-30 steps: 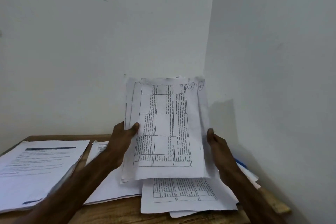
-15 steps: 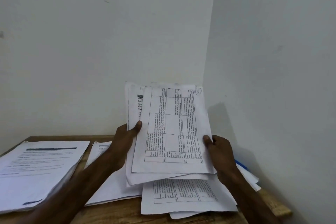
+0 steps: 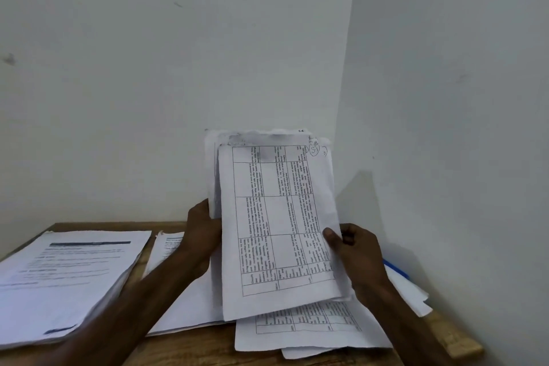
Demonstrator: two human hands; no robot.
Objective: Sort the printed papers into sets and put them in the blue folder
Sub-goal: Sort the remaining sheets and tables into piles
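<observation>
Wooden table: left hand, right hand grip sheaf; blue folder beneath papers.

two stacks left — loose sheets right.

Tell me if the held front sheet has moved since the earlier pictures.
Yes. The front sheet has dropped, its bottom edge now covering more of the loose sheet on the table.

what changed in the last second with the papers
The right hand has slid the front sheet down and askew off the held stack, thumb pinching its right edge. The left hand still grips the stack behind it. Papers on the table unchanged.
</observation>
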